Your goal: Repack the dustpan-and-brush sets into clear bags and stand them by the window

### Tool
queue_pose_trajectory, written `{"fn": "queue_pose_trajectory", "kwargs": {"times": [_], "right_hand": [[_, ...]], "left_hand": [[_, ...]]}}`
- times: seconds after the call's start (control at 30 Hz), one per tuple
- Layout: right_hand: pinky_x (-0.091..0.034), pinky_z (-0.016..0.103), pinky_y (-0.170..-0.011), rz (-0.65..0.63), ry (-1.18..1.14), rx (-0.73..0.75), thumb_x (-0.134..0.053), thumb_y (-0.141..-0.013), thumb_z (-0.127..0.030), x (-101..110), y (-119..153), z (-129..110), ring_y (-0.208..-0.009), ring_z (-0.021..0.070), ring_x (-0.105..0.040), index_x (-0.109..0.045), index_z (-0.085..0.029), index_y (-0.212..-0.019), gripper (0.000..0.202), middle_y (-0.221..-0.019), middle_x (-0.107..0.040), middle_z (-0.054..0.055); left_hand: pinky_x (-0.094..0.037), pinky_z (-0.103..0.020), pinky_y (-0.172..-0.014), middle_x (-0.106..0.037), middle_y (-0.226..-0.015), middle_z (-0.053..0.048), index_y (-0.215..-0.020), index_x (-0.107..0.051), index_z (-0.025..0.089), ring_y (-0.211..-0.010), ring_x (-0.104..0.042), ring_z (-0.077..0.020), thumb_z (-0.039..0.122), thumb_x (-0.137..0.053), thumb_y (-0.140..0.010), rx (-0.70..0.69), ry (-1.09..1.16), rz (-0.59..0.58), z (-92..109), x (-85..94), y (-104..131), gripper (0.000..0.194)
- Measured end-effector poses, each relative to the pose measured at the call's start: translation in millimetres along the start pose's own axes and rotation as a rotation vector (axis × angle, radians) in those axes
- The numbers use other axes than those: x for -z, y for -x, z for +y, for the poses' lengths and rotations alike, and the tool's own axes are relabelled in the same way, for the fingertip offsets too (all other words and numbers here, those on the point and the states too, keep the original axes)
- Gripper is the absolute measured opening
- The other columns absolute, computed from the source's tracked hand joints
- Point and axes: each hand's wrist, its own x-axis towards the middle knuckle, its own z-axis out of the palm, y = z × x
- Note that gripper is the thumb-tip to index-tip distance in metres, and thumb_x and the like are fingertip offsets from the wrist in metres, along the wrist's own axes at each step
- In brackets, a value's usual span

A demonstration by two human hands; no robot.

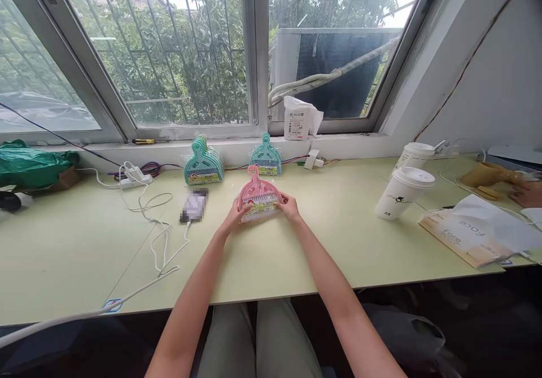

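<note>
Between my two hands stands a pink mini dustpan and brush set [259, 193], wrapped in clear film with a yellow label. Its handle points up and its lower edge is on or just above the table. My left hand [235, 215] grips the left edge, thumb in front. At the right edge my right hand [288, 206] holds it the same way. Behind it, against the wall, a green dustpan and brush set [266, 157] leans upright. A stack of several green dustpan and brush sets [204, 163] stands further left.
A phone [195, 204] on a white charging cable [167, 242] lies to the left, with a power strip [135, 178] behind. At right are two lidded paper cups [400, 197] and a tissue pack [466, 234]. Another person's hand [527, 193] shows at the far right.
</note>
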Motion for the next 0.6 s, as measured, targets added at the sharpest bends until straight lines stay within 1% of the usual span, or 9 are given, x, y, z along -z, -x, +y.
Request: {"fn": "queue_pose_trajectory", "kwargs": {"times": [0.07,0.13,0.2,0.23,0.3,0.37,0.43,0.5,0.6], "right_hand": [[-0.054,0.033,-0.073,0.052,0.083,0.065,-0.075,-0.057,-0.027,-2.8,-0.4,-0.8,-0.08,0.0187,-0.062,-0.068,-0.019,-0.102,0.047,-0.095,-0.068,0.004],[-0.053,0.031,-0.071,0.123,0.188,0.134,-0.071,-0.06,-0.026,-5.1,-3.1,0.3,-0.079,0.0181,-0.061,-0.068,-0.018,-0.1,0.041,-0.097,-0.065,0.005],[-0.052,0.03,-0.07,0.181,0.282,0.193,-0.067,-0.064,-0.025,-6.5,-10.0,4.0,-0.078,0.0175,-0.059,-0.066,-0.017,-0.096,0.034,-0.096,-0.063,0.006],[-0.051,0.03,-0.071,0.208,0.317,0.216,-0.065,-0.065,-0.024,-6.9,-15.3,6.6,-0.077,0.0174,-0.059,-0.065,-0.016,-0.095,0.031,-0.096,-0.062,0.007],[-0.05,0.031,-0.073,0.251,0.377,0.253,-0.062,-0.068,-0.022,-7.2,-29.7,12.1,-0.079,0.0179,-0.058,-0.062,-0.016,-0.093,0.026,-0.097,-0.06,0.007],[-0.049,0.032,-0.077,0.29,0.437,0.29,-0.059,-0.07,-0.02,-7.5,-48.6,17.2,-0.084,0.0193,-0.058,-0.059,-0.016,-0.093,0.023,-0.098,-0.06,0.008],[-0.047,0.033,-0.083,0.32,0.501,0.321,-0.057,-0.071,-0.017,-8.9,-70.5,21.6,-0.09,0.0207,-0.057,-0.057,-0.016,-0.094,0.023,-0.099,-0.06,0.01],[-0.045,0.034,-0.087,0.336,0.555,0.336,-0.054,-0.073,-0.015,-12.1,-94.2,26.0,-0.095,0.0216,-0.056,-0.056,-0.015,-0.097,0.024,-0.102,-0.06,0.011],[-0.043,0.035,-0.092,0.359,0.651,0.335,-0.051,-0.078,-0.015,-20.4,-131.6,33.8,-0.103,0.0233,-0.055,-0.054,-0.014,-0.105,0.028,-0.107,-0.059,0.014]], "left_hand": [[-0.052,-0.03,-0.064,-0.069,-0.105,-0.009,-0.138,-0.041,0.023,-0.082,-0.065,-0.0219,0.033,-0.079,-0.064,-0.053,-0.259,0.102,-9.1,4.2,-7.5,0.083],[-0.051,-0.031,-0.066,-0.07,-0.097,-0.006,-0.129,-0.049,0.022,-0.081,-0.065,-0.0215,0.03,-0.073,-0.068,-0.095,-0.468,0.203,-17.9,8.5,-19.6,0.067],[-0.049,-0.031,-0.069,-0.07,-0.087,-0.004,-0.107,-0.061,0.021,-0.08,-0.064,-0.0209,0.027,-0.068,-0.07,-0.152,-0.589,0.269,-24.1,11.5,-36.7,0.039],[-0.048,-0.03,-0.069,-0.069,-0.083,-0.003,-0.097,-0.063,0.02,-0.078,-0.063,-0.0203,0.026,-0.067,-0.069,-0.178,-0.638,0.285,-26.2,12.4,-46.8,0.028],[-0.047,-0.029,-0.068,-0.067,-0.077,-0.002,-0.087,-0.063,0.02,-0.072,-0.061,-0.0189,0.024,-0.066,-0.069,-0.213,-0.717,0.293,-28.9,13.1,-68.9,0.018],[-0.045,-0.029,-0.067,-0.065,-0.073,-0.001,-0.085,-0.062,0.02,-0.068,-0.059,-0.0179,0.024,-0.065,-0.071,-0.24,-0.761,0.291,-31.8,13.4,-92.4,0.015],[-0.046,-0.03,-0.069,-0.065,-0.076,-0.002,-0.085,-0.062,0.019,-0.071,-0.058,-0.0182,0.024,-0.063,-0.074,-0.282,-0.791,0.298,-36.1,14.3,-116.7,0.012],[-0.047,-0.031,-0.075,-0.065,-0.086,-0.005,-0.088,-0.062,0.019,-0.08,-0.06,-0.0197,0.023,-0.062,-0.076,-0.333,-0.836,0.337,-41.4,15.9,-142.0,0.013],[-0.047,-0.037,-0.086,-0.061,-0.108,-0.011,-0.096,-0.062,0.02,-0.102,-0.057,-0.0251,0.024,-0.065,-0.076,-0.361,-0.981,0.459,-48.7,18.7,-182.7,0.02]]}}
